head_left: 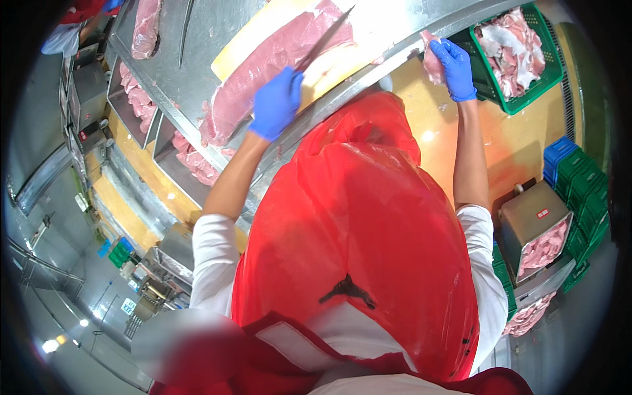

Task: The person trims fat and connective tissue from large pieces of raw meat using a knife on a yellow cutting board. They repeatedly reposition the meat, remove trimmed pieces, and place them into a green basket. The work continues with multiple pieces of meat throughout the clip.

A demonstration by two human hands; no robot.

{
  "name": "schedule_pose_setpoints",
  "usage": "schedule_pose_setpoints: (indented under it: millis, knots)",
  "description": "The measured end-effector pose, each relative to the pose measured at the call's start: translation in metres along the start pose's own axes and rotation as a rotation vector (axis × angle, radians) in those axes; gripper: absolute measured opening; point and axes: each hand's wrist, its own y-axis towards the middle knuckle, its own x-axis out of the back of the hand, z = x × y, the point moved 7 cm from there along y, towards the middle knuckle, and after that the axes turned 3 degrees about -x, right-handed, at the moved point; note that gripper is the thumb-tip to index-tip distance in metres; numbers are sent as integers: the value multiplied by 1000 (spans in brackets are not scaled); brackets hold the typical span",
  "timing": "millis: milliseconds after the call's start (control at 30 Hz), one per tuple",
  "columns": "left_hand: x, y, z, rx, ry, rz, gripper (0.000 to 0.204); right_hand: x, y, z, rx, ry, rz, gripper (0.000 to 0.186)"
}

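Observation:
My left hand [276, 104], in a blue glove, is closed round the handle of a knife [327, 39]. The handle is mostly hidden in the fist, and the blade points up and to the right across a long pink meat loin [263, 82]. That loin lies slantwise on a yellow cutting board [232, 60] on the metal table. My right hand [455, 68], also blue-gloved, pinches a small pale pink piece of meat [432, 64] just off the table's near edge. It is close to a green basket [507, 105] of meat trimmings [510, 52].
Another loin [146, 27] lies at the table's far left, beside a thin dark rod-like tool [185, 33]. Metal bins of meat [196, 161] stand below on the left. At right are a metal tub [536, 214] with meat and stacked green crates [586, 197]. Another person's sleeve [60, 39] shows far left.

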Motion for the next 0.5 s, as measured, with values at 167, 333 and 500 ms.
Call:
schedule_pose_setpoints:
  millis: [167, 333, 500]
  knots:
    - [-61, 51, -10, -77, 104, -14, 18, 76, -25, 85, 303, -350, -346, 22]
    - [-54, -19, 58, 33, 215, 134, 17, 185, -94, 180, 511, -264, -655, 18]
    - [-5, -112, 109, 127, 287, 224, 16, 247, -121, 222, 541, -418, -902, 19]
